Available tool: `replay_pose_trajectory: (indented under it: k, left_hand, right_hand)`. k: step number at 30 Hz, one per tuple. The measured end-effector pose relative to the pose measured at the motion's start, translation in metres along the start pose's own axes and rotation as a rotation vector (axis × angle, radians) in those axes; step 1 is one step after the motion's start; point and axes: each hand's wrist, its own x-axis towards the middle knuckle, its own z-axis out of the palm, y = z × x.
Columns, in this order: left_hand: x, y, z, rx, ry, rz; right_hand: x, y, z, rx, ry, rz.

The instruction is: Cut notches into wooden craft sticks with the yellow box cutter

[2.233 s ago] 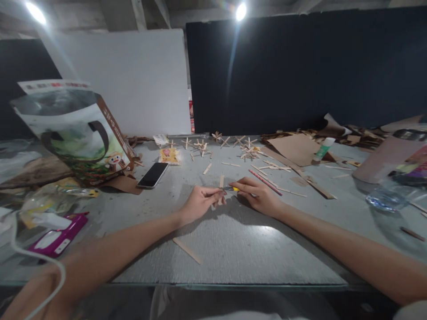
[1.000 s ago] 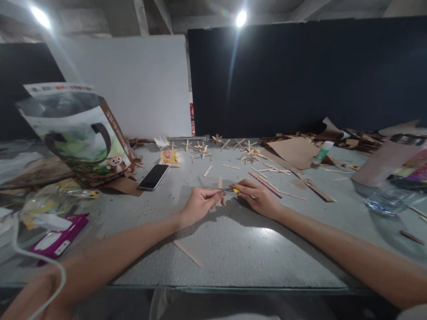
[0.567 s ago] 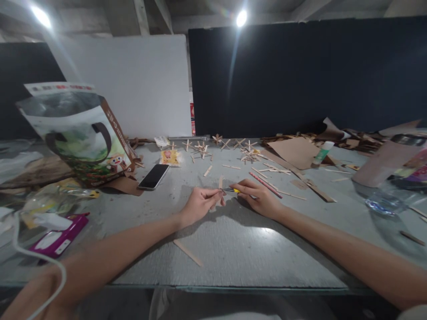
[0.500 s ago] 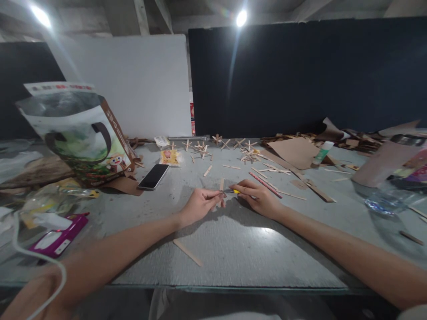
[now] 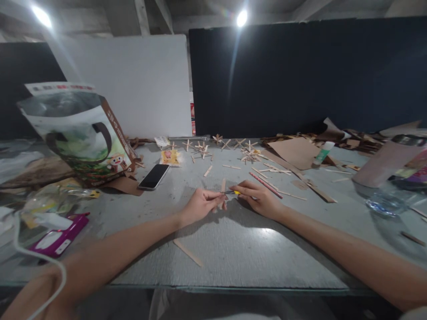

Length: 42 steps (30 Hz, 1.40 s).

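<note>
Near the middle of the grey table (image 5: 233, 253), my left hand (image 5: 204, 204) pinches a small wooden stick (image 5: 223, 184) that stands up from the fingertips. My right hand (image 5: 255, 195) grips a small yellow-handled cutter (image 5: 236, 193), its blade pointing left and reaching the stick at my left fingertips. Exactly where the blade touches is too small to tell. One loose stick (image 5: 187, 252) lies flat near the front edge. Behind my right hand are a red patterned stick (image 5: 266, 185) and several pale sticks (image 5: 276, 169).
Several crossed-stick pieces (image 5: 250, 153) lie at the back. A phone (image 5: 154, 176), a large printed bag (image 5: 83, 142) and a purple device (image 5: 60, 235) with a white cable are on the left. Cardboard (image 5: 293, 152), a glue stick (image 5: 323, 153) and a bottle (image 5: 380, 162) are on the right.
The stick and my left fingertips have shifted very slightly to the right, towards the cutter. My right hand has hardly moved.
</note>
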Motion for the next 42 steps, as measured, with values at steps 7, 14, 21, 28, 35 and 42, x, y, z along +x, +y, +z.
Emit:
replay_pose_trajectory:
  k: [7, 14, 21, 28, 35, 42]
  left_hand:
    - [-0.0007, -0.0011, 0.0001, -0.003, 0.082, 0.026]
    - [0.0004, -0.0041, -0.0001, -0.023, 0.059, 0.015]
    - [0.0005, -0.0082, -0.0013, 0.006, 0.066, 0.022]
    - [0.0015, -0.0094, -0.001, -0.013, 0.097, 0.028]
    - [0.0021, -0.0062, -0.0002, -0.002, 0.014, -0.014]
    - [0.0013, -0.0068, -0.0005, -0.03, 0.159, 0.036]
  right_hand:
    - [0.0015, -0.0017, -0.0007, -0.012, 0.003, 0.011]
    - [0.0023, -0.0026, -0.0005, 0.004, 0.003, -0.01]
    - [0.0019, -0.0014, -0.0001, -0.006, -0.001, -0.001]
    - [0.0021, -0.0027, -0.0003, -0.013, -0.002, 0.016]
    - [0.0021, -0.0028, 0.0001, -0.024, -0.004, 0.015]
    - [0.0021, -0.0025, 0.0019, -0.009, 0.022, 0.028]
